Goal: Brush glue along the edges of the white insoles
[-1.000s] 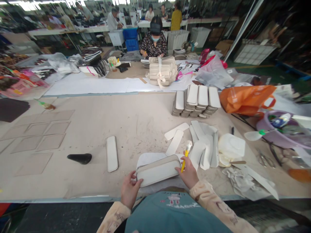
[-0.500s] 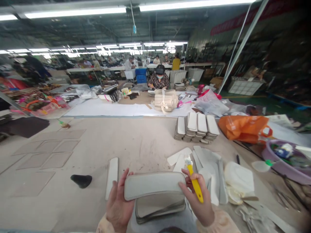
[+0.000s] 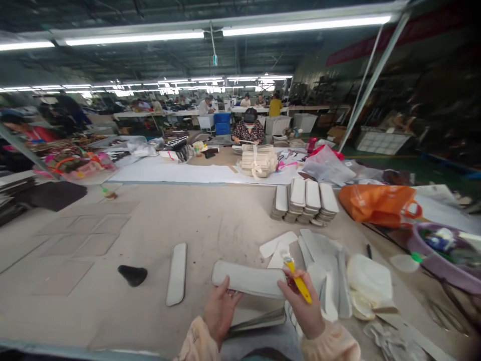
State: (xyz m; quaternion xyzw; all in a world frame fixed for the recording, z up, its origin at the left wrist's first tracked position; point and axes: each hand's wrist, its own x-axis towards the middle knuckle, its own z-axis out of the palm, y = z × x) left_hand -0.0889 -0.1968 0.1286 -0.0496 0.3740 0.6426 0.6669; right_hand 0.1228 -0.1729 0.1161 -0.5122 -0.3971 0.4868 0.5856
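White panel (image 3: 250,279) lies gripped between both hands (image 3: 221,310) (the right hand (image 3: 307,307) also holds a yellow brush (image 3: 301,287)).

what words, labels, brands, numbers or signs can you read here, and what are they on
None can be read.
Orange bag: pale marks, too blurred to read.
Red banner: too dark and blurred to tell any writing.
Held panel: no print visible.
Brush: no print I can make out.
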